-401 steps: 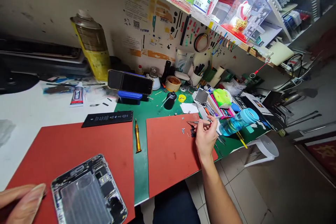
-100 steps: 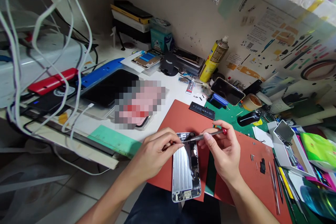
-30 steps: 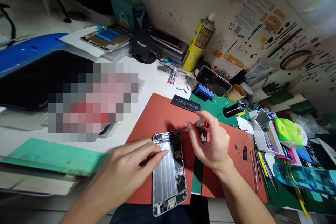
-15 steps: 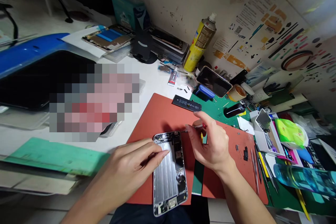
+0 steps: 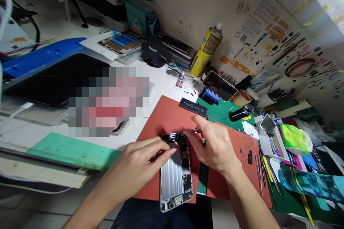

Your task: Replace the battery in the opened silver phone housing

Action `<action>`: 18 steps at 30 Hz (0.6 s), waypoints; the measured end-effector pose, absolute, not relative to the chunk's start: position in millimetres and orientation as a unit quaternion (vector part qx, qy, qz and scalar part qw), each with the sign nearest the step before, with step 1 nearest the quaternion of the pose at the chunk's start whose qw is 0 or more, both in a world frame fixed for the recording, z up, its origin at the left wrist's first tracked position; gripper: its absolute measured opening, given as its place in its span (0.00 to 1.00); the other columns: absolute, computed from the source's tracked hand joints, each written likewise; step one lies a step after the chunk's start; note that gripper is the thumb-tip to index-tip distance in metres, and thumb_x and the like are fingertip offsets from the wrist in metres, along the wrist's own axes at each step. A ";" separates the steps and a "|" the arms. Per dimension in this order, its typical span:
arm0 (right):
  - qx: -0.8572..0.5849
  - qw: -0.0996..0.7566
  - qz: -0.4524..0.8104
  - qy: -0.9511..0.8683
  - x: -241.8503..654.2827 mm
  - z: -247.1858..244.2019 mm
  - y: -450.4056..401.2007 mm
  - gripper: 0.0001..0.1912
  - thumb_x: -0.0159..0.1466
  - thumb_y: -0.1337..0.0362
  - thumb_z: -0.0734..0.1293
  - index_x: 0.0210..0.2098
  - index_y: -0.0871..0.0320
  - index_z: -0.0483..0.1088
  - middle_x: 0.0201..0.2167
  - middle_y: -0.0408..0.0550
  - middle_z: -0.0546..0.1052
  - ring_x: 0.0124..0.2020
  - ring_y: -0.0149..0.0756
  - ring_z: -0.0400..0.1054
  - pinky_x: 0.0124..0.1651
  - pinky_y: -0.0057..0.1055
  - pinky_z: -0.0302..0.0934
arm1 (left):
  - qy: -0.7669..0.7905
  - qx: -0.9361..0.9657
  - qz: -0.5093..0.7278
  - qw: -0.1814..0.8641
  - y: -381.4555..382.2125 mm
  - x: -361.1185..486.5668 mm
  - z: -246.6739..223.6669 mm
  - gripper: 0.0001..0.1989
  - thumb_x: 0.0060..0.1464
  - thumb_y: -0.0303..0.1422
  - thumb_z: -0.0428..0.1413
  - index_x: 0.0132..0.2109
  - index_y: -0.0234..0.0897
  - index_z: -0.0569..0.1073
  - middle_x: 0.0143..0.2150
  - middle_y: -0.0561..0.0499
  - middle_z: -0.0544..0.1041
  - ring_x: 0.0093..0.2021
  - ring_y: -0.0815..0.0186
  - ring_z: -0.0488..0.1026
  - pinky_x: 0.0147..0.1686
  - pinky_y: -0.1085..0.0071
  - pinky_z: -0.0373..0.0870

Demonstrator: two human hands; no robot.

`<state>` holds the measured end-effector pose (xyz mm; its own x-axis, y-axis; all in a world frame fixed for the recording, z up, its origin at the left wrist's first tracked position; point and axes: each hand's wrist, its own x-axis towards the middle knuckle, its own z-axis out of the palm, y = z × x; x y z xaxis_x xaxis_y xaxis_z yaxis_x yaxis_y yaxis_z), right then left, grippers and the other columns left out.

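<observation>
An opened smartphone (image 5: 173, 175) lies on a red-brown mat, its bottom end past the mat's front edge. Its bare silver housing and dark circuit parts show. Over its upper left edge, my left hand (image 5: 147, 159) holds it with thumb and forefinger close together; the other fingertips are hidden. At the phone's upper right corner, my right hand (image 5: 215, 145) is closed around a small screwdriver (image 5: 197, 130), of which only a shiny metal part shows between the fingers. A black phone battery (image 5: 192, 106) rests on the mat beyond my right hand.
Small dark parts (image 5: 250, 157) lie on the right mat (image 5: 223, 186), beside tweezers and a yellow-handled tool (image 5: 268, 168). A blue bottle (image 5: 309, 184) lies at the right. Behind are a propped phone (image 5: 219, 84), a glue tube (image 5: 180, 80) and a spray can (image 5: 206, 50).
My right hand has tilted and come nearer the phone's top corner; the tool's red part no longer shows. The left hand stays on the phone. The view has shifted slightly.
</observation>
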<state>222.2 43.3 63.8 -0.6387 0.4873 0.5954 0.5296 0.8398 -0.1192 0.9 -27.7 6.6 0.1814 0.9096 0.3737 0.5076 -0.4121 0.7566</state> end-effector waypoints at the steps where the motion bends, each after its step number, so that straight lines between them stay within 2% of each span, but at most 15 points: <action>1: -0.277 0.314 -0.025 -0.908 221.1 64.2 43.4 0.13 0.77 0.71 0.62 0.60 0.62 0.66 0.32 0.45 0.78 0.28 0.35 0.71 0.29 0.34 0.65 | 0.485 0.729 0.418 0.241 -27.4 1.0 6.8 0.14 0.74 0.35 0.54 0.38 0.40 0.78 0.32 0.56 0.78 0.28 0.72 0.73 0.30 0.71 0.66; 4: -0.271 0.318 -0.027 -0.908 219.3 63.1 45.0 0.12 0.76 0.73 0.61 0.57 0.61 0.67 0.32 0.46 0.78 0.29 0.35 0.72 0.31 0.33 0.66 | 0.484 0.730 0.420 0.235 -27.0 1.5 7.0 0.14 0.74 0.35 0.55 0.37 0.40 0.77 0.31 0.57 0.77 0.28 0.72 0.73 0.30 0.71 0.66; 8: -0.279 0.353 -0.067 -0.890 219.7 58.7 49.2 0.05 0.77 0.69 0.66 0.51 0.58 0.69 0.26 0.39 0.75 0.23 0.31 0.68 0.26 0.31 0.60 | 0.489 0.729 0.416 0.237 -27.7 2.8 7.6 0.15 0.74 0.36 0.55 0.36 0.39 0.76 0.28 0.58 0.73 0.26 0.73 0.69 0.29 0.71 0.62; 10: -0.281 0.353 -0.052 -0.891 220.4 58.3 50.3 0.05 0.76 0.67 0.66 0.51 0.58 0.69 0.26 0.40 0.74 0.24 0.32 0.68 0.27 0.31 0.61 | 0.491 0.728 0.414 0.238 -28.2 3.2 7.8 0.16 0.75 0.36 0.55 0.35 0.39 0.76 0.28 0.58 0.73 0.26 0.73 0.68 0.28 0.71 0.61; 14: -0.283 0.338 -0.004 -0.898 220.6 59.8 50.6 0.07 0.75 0.71 0.61 0.51 0.59 0.68 0.31 0.45 0.76 0.29 0.35 0.71 0.32 0.33 0.65 | 0.490 0.730 0.413 0.237 -28.8 3.4 6.7 0.15 0.75 0.36 0.54 0.37 0.39 0.76 0.29 0.59 0.74 0.27 0.73 0.69 0.30 0.71 0.62; 18: -0.289 0.352 -0.027 -0.890 220.4 58.2 51.0 0.05 0.76 0.69 0.65 0.51 0.58 0.68 0.28 0.41 0.74 0.24 0.31 0.67 0.28 0.32 0.61 | 0.495 0.733 0.406 0.230 -28.9 3.5 5.5 0.18 0.75 0.36 0.54 0.33 0.39 0.72 0.27 0.59 0.70 0.26 0.73 0.65 0.29 0.70 0.60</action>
